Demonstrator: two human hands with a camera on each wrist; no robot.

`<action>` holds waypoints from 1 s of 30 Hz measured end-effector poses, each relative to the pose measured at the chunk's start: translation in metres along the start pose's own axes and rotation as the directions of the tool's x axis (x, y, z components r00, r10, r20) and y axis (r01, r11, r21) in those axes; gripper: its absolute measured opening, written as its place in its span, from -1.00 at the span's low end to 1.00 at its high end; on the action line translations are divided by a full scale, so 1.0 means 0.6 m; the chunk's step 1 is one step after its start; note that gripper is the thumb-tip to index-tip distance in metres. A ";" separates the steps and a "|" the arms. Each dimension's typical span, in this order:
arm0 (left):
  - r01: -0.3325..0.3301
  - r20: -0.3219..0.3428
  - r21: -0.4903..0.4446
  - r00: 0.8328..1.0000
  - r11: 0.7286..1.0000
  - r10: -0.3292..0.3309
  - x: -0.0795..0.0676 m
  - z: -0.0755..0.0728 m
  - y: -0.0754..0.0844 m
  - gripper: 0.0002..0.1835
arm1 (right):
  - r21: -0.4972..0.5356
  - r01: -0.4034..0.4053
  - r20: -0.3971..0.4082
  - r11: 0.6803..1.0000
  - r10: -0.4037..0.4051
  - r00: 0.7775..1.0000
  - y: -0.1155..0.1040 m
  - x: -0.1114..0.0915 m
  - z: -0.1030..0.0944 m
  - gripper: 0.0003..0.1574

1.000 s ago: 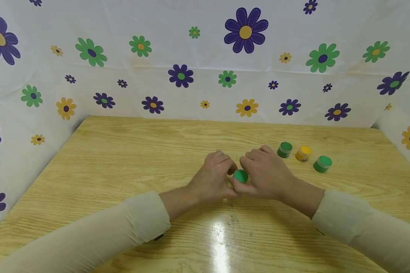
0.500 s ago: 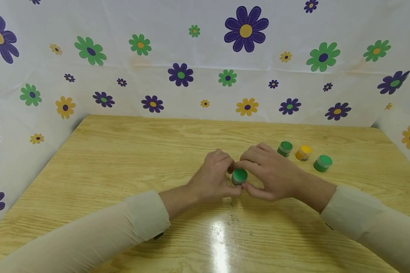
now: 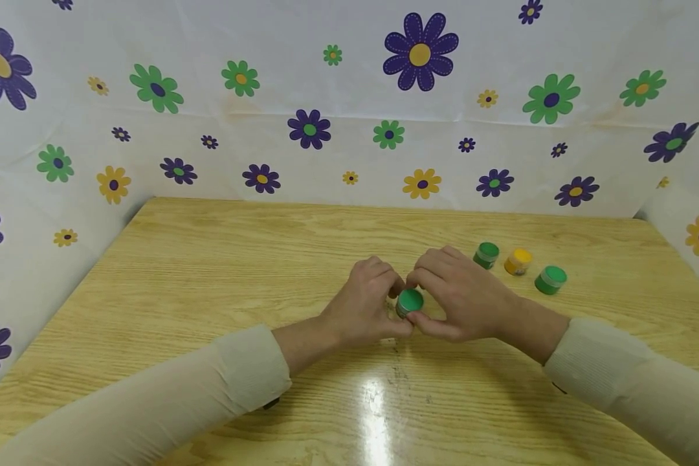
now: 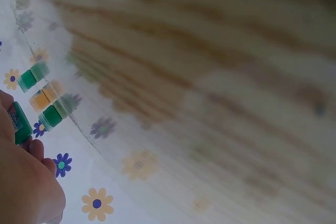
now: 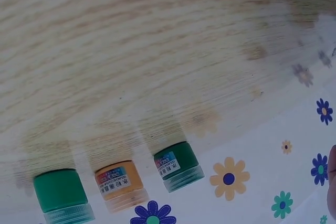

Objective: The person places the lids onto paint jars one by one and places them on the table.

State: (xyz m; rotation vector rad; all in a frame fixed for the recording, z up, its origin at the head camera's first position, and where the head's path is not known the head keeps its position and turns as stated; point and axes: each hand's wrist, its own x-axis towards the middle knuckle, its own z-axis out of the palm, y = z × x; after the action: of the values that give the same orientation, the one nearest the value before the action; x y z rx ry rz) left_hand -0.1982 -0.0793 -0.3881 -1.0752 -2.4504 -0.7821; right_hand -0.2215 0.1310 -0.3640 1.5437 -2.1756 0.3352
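Observation:
A small green paint jar (image 3: 410, 301) stands upright between the two hands near the table's middle. My left hand (image 3: 362, 301) holds it from the left, fingers curled behind it and thumb along the near side. With thumb and forefinger at its lid, my right hand (image 3: 463, 294) pinches it from the right. In the left wrist view the green jar (image 4: 20, 123) shows a printed label beside the curled hand (image 4: 31, 177). Only a sliver of a hand (image 5: 332, 182) shows at the right edge of the right wrist view.
Beyond my right hand stand a dark green paint jar (image 3: 486, 255), a yellow-orange paint jar (image 3: 518, 262) and a lighter green paint jar (image 3: 550, 279). The wooden table (image 3: 210, 272) ends at a flowered white cloth (image 3: 349, 84) at the back and sides.
My right hand has drawn back a little to the right, its fingers loosening from the lid, then coming back to its edge. My left hand has kept its hold on the jar.

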 end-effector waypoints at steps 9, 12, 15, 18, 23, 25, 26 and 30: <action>0.027 0.017 0.018 0.999 0.999 -0.028 0.000 -0.003 0.004 -0.68 | -0.078 -0.081 -0.009 0.994 0.081 0.997 -0.008 0.001 0.002 -0.39; 0.037 0.017 0.024 0.999 0.999 -0.037 -0.001 -0.003 0.004 -0.67 | -0.112 -0.115 -0.001 0.987 0.116 0.993 -0.013 0.004 0.003 -0.35; 0.035 0.012 0.028 0.999 0.999 -0.035 -0.001 -0.004 0.004 -0.69 | -0.133 -0.151 0.016 0.980 0.154 0.988 -0.019 0.007 0.004 -0.42; 0.013 0.000 0.038 1.000 0.999 -0.013 -0.001 -0.004 0.003 -0.69 | -0.164 -0.175 0.020 0.971 0.180 0.983 -0.024 0.010 0.005 -0.51; -0.027 -0.028 0.045 0.999 0.999 0.028 -0.001 -0.005 -0.001 -0.67 | -0.201 -0.194 0.012 0.960 0.201 0.980 -0.028 0.016 0.004 -0.56; -0.019 -0.026 0.033 0.999 0.999 0.020 -0.001 -0.005 -0.001 -0.67 | -0.184 -0.195 0.027 0.963 0.204 0.979 -0.025 0.017 0.002 -0.57; -0.014 -0.022 0.030 1.000 0.999 0.015 -0.001 -0.004 -0.001 -0.68 | -0.172 -0.195 0.040 0.966 0.205 0.978 -0.024 0.017 0.001 -0.57; 0.013 0.007 0.012 1.000 1.000 -0.013 0.000 -0.003 0.002 -0.70 | -0.099 -0.200 0.101 0.975 0.210 0.972 -0.019 0.017 -0.006 -0.59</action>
State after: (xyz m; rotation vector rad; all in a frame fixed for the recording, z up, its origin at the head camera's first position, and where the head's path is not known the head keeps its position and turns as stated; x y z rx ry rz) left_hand -0.1969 -0.0798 -0.3861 -1.0603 -2.4671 -0.7685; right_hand -0.2130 0.1206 -0.3564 1.3211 -2.4098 0.2192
